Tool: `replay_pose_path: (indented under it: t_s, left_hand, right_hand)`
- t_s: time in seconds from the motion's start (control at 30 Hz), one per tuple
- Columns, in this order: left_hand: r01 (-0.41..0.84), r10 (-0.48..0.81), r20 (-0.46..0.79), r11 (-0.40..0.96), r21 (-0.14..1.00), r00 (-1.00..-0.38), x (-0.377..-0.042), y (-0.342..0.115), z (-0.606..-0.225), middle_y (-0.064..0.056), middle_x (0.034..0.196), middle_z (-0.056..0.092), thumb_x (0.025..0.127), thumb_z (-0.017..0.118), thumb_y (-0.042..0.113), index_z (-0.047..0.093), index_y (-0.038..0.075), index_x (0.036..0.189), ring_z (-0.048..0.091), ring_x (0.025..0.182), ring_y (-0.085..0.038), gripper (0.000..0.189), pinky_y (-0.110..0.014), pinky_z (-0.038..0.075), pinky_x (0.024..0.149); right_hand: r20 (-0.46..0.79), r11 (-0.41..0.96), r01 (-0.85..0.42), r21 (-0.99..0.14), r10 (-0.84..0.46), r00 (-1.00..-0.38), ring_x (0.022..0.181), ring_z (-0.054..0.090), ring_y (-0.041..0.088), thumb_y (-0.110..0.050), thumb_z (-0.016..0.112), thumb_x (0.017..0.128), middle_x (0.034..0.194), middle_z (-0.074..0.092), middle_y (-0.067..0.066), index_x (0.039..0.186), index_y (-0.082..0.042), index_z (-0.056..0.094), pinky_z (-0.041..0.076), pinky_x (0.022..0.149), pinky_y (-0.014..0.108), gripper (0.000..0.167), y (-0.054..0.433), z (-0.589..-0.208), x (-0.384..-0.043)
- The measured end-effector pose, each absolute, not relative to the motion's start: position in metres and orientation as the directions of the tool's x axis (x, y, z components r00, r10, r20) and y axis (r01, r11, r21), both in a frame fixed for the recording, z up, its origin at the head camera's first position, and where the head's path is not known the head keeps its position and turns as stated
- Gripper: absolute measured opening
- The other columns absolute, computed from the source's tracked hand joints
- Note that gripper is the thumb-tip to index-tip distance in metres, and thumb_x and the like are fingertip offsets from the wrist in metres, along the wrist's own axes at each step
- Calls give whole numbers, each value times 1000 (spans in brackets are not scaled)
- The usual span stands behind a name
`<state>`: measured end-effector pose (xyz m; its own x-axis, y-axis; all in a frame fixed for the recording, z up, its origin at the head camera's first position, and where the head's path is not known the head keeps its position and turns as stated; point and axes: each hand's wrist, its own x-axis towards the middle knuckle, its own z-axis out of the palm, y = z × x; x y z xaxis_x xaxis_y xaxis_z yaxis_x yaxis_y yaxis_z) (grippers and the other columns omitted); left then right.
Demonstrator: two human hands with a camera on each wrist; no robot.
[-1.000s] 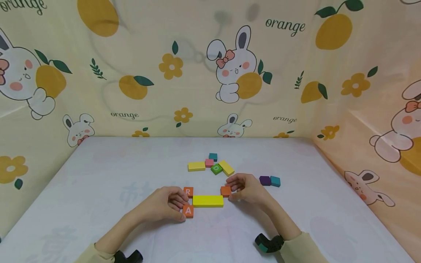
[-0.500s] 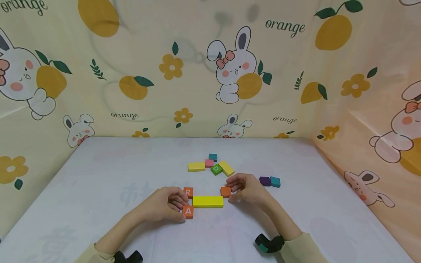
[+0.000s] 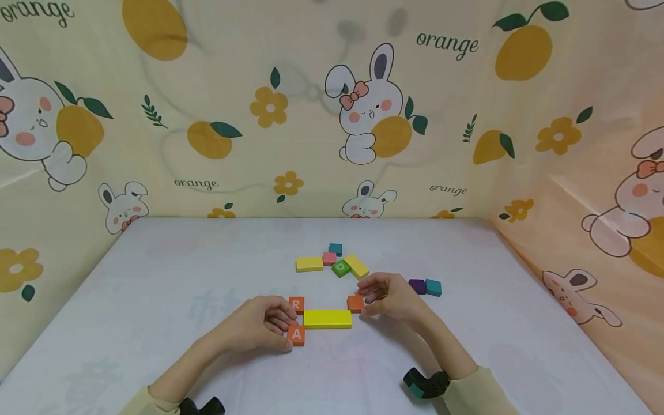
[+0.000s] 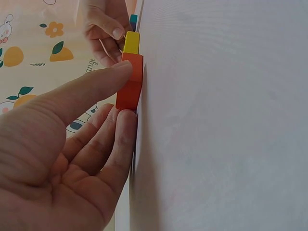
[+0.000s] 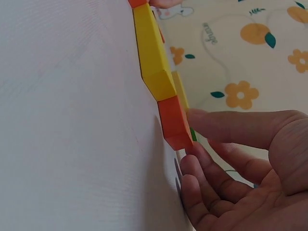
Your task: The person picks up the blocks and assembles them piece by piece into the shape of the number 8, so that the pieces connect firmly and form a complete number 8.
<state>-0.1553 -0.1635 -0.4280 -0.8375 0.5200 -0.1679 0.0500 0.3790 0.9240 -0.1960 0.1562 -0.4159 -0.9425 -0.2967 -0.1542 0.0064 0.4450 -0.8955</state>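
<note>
My left hand (image 3: 261,324) is at the left end of a long yellow block (image 3: 327,319). Its thumb and fingertips pinch an orange letter A block (image 3: 296,335), also visible as an orange block (image 4: 130,89) in the left wrist view. Just behind it lies an orange letter R block (image 3: 297,304), partly covered by the fingers. At the yellow block's far right corner, my right hand (image 3: 394,300) holds a plain orange block (image 3: 355,304) by its outer end between thumb and fingers. The right wrist view has this orange block (image 5: 174,122) against the yellow one (image 5: 154,53).
Farther back sit a yellow block (image 3: 309,264), a pink block (image 3: 329,259), a teal block (image 3: 335,249), a green letter D block (image 3: 340,268) and a tilted yellow block (image 3: 357,266). Purple (image 3: 417,286) and teal (image 3: 433,288) blocks lie beyond the right hand. Patterned cloth walls surround the white table (image 3: 207,242).
</note>
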Motion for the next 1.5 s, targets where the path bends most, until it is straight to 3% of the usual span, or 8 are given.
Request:
replay_pose_path:
  t_s: [0.7,0.9,1.1,1.27,1.5]
  left_hand:
    - [47,518,-170,379,924,-839,-154,-165,-427,-6,100,65,72,89,17,62,6,109,63,91,-23,47,-29,53,79]
    - [54,519,-166,384,922,-838,-155,-163,-426,-5,101,65,73,89,17,63,7,109,63,92,-23,46,-29,53,80]
    - [54,514,-170,392,918,-841,-155,-161,-428,-5,101,65,73,89,18,63,8,109,63,91,-23,46,-29,53,80]
    - [49,509,-169,388,921,-844,-153,-161,-425,-6,100,65,73,89,15,62,5,110,62,91,-23,46,-30,54,80]
    - [65,518,-151,375,925,-842,-152,-161,-423,-7,100,65,73,88,13,62,4,109,62,91,-23,46,-29,54,80]
  right_hand:
    - [-123,476,0,-880,-228,-966,93,61,24,-7,75,86,108,68,9,116,-5,67,52,79,33,31,165,-401,-195]
    - [-56,481,-41,-876,-186,-981,94,62,24,-10,74,88,110,68,12,115,-2,67,49,80,35,29,176,-387,-189]
    - [36,484,-106,-869,-153,-988,92,62,24,-10,75,87,106,69,14,112,-1,68,49,77,28,27,200,-380,-172]
    - [110,496,-123,-860,-56,-992,94,62,24,-15,77,87,104,70,12,113,-1,67,50,74,26,31,229,-378,-157]
    - [107,498,-53,-866,81,-991,103,58,20,-23,75,90,122,63,17,122,-3,65,49,76,25,40,262,-388,-147]
